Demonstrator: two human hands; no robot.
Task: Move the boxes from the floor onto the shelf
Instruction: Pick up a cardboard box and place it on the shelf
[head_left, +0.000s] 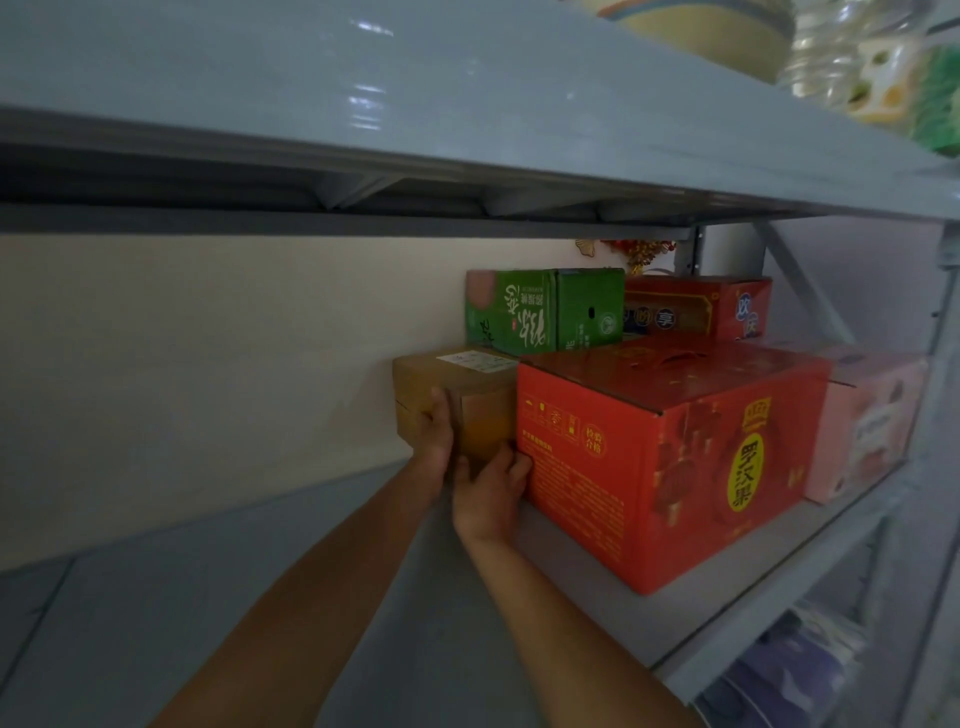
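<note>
A brown cardboard box (470, 387) with a white label on top rests at the back of the grey shelf (260, 597), against the wall. My left hand (434, 436) grips its left front corner. My right hand (491, 491) presses on its lower front face, next to a large red box (649, 457). Both forearms reach in from the bottom of the view.
Behind the red box sit a green box (540, 309) and a second red box (696, 306); a pink box (867, 421) stands at the right. The upper shelf (415, 104) hangs low overhead and carries bottles. The shelf surface left of the brown box is bare.
</note>
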